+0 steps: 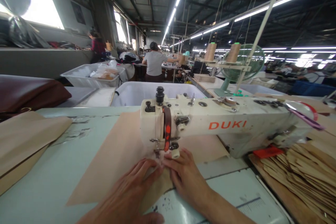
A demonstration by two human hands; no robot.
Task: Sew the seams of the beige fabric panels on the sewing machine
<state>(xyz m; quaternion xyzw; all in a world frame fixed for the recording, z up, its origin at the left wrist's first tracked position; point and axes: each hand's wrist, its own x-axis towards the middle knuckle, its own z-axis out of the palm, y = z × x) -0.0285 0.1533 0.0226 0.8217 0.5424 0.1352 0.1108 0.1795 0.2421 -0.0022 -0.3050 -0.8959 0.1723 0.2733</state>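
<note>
A cream sewing machine [223, 126] marked DUKI stands across the pale green table [52, 178]. A large tan sheet of material [118, 157] lies flat under its needle [157, 152]. My left hand [131, 192] rests flat on the sheet just left of the needle, fingers stretched out. My right hand [186, 175] lies flat on the sheet just right of the needle, fingertips close to the presser foot. Both hands press the material down and grip nothing.
A stack of tan cut pieces [307, 175] lies at the right, folded tan material [23, 140] and a brown leather piece [28, 92] at the left. White bins [136, 92] stand behind the machine. Thread cones [210, 52] and a green fan [244, 64] rise behind. Other workers sit farther back.
</note>
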